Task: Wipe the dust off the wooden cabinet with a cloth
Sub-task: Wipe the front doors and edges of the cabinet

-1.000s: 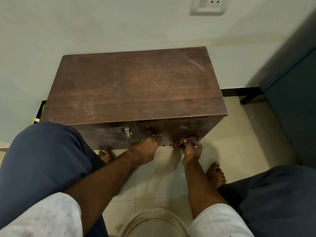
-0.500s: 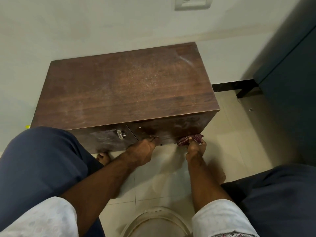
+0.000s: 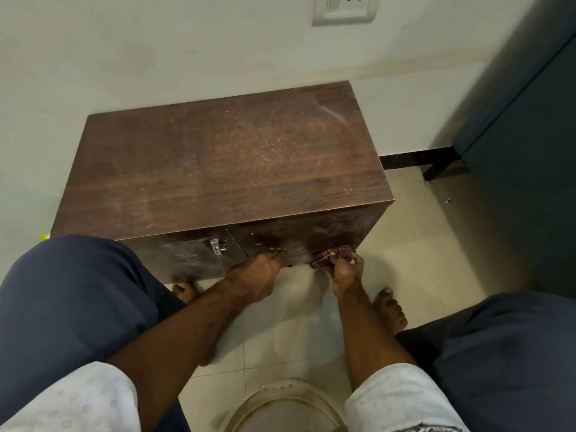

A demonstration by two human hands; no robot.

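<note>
Cloth (image 3: 332, 258) pinched by right hand (image 3: 346, 273) on cabinet (image 3: 218, 169) front; left hand (image 3: 255, 275) rests straight fingers (image 3: 274, 252) there.

A single wide-angle camera, worn on the person's head, looks forward and steeply down. It sits close above the dark brown rectangular wooden cabinet (image 3: 224, 163), whose top fills the middle of the view. The pale painted wall (image 3: 156, 57) spans the upper edge, the cream tiled floor (image 3: 420, 244) lies to the lower right, and the person's navy-trousered knees (image 3: 71, 300) crowd the lower corners.
</note>
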